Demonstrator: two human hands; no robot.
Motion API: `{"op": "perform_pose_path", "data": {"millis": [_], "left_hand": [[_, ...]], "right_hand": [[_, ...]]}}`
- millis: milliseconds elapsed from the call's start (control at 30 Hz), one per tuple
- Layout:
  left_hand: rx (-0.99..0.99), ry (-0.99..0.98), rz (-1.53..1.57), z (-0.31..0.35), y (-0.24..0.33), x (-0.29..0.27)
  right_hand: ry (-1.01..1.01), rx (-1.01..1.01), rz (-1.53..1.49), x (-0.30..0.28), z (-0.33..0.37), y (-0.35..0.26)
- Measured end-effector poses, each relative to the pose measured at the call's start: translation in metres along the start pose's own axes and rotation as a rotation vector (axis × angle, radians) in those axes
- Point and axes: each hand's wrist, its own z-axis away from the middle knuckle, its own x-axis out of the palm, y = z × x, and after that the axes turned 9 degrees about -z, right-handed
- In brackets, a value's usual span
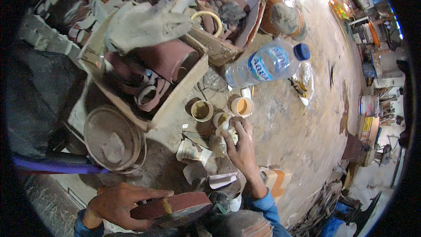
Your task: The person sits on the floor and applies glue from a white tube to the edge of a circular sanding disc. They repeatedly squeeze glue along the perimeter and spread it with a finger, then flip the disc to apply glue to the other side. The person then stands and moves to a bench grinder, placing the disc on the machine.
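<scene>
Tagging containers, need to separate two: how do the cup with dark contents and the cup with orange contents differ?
Colour: the dark cup is murky brown-olive inside; the orange cup shows a light, pale orange.
Position: the dark cup stands further left, the orange cup to its right and slightly higher in the picture.
Hands: the right hand is closer to the orange cup than to the dark cup.
Shared: both are round, open-topped and pale-rimmed.
</scene>
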Motion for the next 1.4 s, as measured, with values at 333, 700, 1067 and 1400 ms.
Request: {"op": "perform_pose_path", "data": {"millis": [333,700,1067,1400], "left_hand": [[0.152,0.335,0.197,0.096,0.084,0.048],[-0.319,1.127,0.482,0.233,0.227,0.233],[-0.369,1.83,1.111,0.408,0.438,0.278],[-0.445,1.692,0.996,0.459,0.404,0.265]], "right_hand": [[-0.36,0.231,-0.433,-0.121,0.002,-0.268],[-0.898,-0.345,-0.707,0.051,0.078,-0.702],[-0.886,-0.843,-0.663,0.39,0.214,-1.066],[-0.871,-0.761,-0.406,0.186,0.243,-0.814]]}}
